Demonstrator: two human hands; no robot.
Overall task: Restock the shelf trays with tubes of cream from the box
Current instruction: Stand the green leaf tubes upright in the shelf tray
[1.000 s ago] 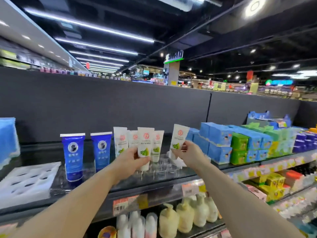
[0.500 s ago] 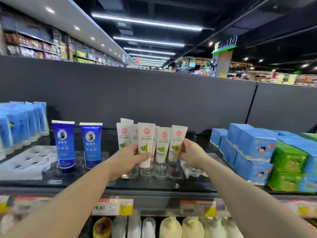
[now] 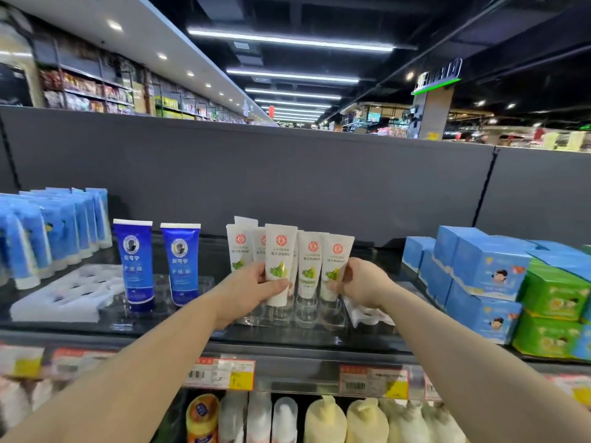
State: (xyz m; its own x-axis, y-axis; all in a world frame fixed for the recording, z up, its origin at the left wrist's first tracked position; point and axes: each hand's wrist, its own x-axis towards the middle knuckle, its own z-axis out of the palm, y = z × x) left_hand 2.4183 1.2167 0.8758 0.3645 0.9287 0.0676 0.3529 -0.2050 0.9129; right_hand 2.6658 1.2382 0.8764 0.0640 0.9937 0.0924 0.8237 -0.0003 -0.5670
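Observation:
Several white cream tubes with red seals and green leaves stand upright in a clear plastic tray on the top shelf. My left hand grips one white tube at the front of the group, its cap end just above the tray's holes. Fingers of my right hand are closed on the rightmost white tube, which stands in the tray. Another tube stands between them. The box is not in view.
Two dark blue tubes stand left of the white ones, beside a white empty tray and a row of light blue packs. Blue and green cartons are stacked at right. Price tags line the shelf edge; bottles fill the shelf below.
The view has swung left and come nearer to the tubes. My right hand has brought its tube from a tilt to upright in the tray; my left hand still holds its tube.

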